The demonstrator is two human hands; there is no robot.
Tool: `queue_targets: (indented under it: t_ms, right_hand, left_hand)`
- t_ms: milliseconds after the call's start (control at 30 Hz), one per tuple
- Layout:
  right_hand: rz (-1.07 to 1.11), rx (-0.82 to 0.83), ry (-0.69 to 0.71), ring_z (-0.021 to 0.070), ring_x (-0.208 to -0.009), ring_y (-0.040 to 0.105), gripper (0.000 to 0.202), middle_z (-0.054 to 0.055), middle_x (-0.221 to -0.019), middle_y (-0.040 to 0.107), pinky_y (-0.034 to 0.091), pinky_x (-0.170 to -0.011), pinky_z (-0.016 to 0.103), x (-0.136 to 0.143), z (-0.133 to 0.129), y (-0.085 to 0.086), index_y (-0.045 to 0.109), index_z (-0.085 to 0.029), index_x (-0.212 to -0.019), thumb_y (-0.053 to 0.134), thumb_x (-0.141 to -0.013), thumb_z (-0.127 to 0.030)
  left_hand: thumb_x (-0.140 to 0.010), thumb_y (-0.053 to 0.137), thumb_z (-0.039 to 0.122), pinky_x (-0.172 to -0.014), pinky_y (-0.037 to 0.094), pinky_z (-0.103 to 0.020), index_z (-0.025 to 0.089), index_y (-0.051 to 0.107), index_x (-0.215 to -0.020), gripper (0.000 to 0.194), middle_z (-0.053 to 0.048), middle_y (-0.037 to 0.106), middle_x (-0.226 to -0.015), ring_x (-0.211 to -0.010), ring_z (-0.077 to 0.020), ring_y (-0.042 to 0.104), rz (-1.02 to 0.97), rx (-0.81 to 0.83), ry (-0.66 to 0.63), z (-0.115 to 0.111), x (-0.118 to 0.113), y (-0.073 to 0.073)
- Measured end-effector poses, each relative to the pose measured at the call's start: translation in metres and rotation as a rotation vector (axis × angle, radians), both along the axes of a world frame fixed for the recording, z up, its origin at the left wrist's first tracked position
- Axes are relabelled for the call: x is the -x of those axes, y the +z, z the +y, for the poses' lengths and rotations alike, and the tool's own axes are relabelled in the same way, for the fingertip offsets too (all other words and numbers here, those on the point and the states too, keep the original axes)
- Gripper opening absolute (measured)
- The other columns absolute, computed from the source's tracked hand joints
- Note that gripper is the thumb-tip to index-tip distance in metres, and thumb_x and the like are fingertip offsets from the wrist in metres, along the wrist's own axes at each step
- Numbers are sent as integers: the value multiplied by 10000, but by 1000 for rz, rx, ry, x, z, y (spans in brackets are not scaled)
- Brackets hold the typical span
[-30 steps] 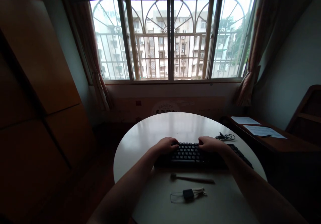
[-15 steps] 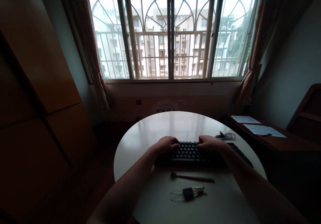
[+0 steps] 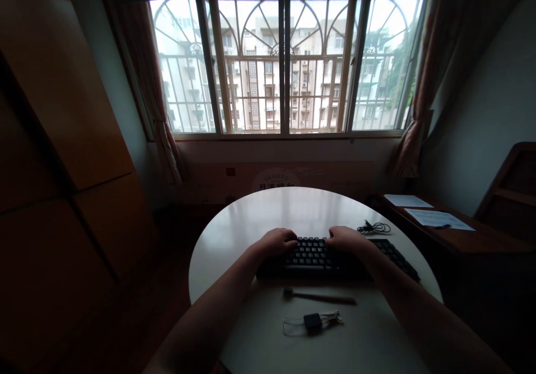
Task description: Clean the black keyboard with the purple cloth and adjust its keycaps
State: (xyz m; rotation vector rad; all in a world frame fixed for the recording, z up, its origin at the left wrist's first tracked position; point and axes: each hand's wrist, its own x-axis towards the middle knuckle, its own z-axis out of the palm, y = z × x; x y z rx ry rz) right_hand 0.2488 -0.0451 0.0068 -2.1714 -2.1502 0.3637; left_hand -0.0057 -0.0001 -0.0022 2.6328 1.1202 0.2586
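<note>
You have both hands on the black keyboard (image 3: 312, 251), which lies on the white round table (image 3: 234, 223), its near long edge towards you. Your left hand (image 3: 276, 241) is at the far edge towards the left end, its fingers curled together rather than spread and the thumb by the top row of keys. Your right hand (image 3: 345, 239) is curled at the same far edge, further right, with its thumb towards the keys as well. The fingertips of both are hidden, so I cannot tell whether you pinch the edge or only rest against it. Between your hands the keys sit in rows, and I can make out no gap there; your right hand and forearm cover part of the rest, and the right end is too dark to judge

By the look of it, your handling of the keyboard is under way rather than finished, since neither hand is clear of it. The brush (image 3: 322, 296) and the wire-looped tool (image 3: 312, 321) lie on the near side, apart from the keyboard and in neither hand. The coiled cable (image 3: 374, 228) lies beyond its right part; whether it is joined to anything, I cannot tell. How much is left cannot be read from this view
</note>
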Motion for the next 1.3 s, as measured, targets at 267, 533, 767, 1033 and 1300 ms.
queue_targets:
  t_ms: [267,533,767,1033,1300]
  right_hand:
    - [210,81,103,209,-871,647,261,86,-997,709,461,-684,256,-26,1,2,689,-151,-945,631,-755,-323]
    - [284,98,105,205,-846,658,199,70,-920,723,466,-668,241,-32,1,3,701,-143,-877,658,-704,-229]
    - [200,37,109,213,-827,654,231,71,-905,723,445,-644,252,-30,1,1,700,-158,-873,667,-754,-353]
    - [247,89,44,222,-832,649,261,75,-908,719,445,-639,261,-34,5,2,705,-156,-871,694,-714,-364]
    - [240,64,44,219,-805,642,263,74,-861,716,435,-630,261,-45,8,-2,697,-155,-821,709,-693,-385]
  left_hand:
    - [-883,507,486,-860,468,-316,279,653,-1155,371,-31,664,-1159,-1034,-239,606,-4,15,-10,3,2,-2]
    - [-881,515,470,-853,467,-311,270,660,-1147,363,-36,670,-1155,-1031,-240,611,-10,28,-3,0,1,1]
    - [-883,517,460,-873,464,-314,271,659,-1153,359,-30,672,-1161,-1043,-240,608,-5,24,7,-1,0,1]
    - [-891,512,466,-870,462,-303,278,654,-1156,354,-24,669,-1155,-1025,-227,611,-9,-7,-7,7,2,-7]
    - [-884,515,462,-872,462,-302,269,658,-1151,360,-32,668,-1159,-1042,-234,604,-12,0,-7,6,2,-5]
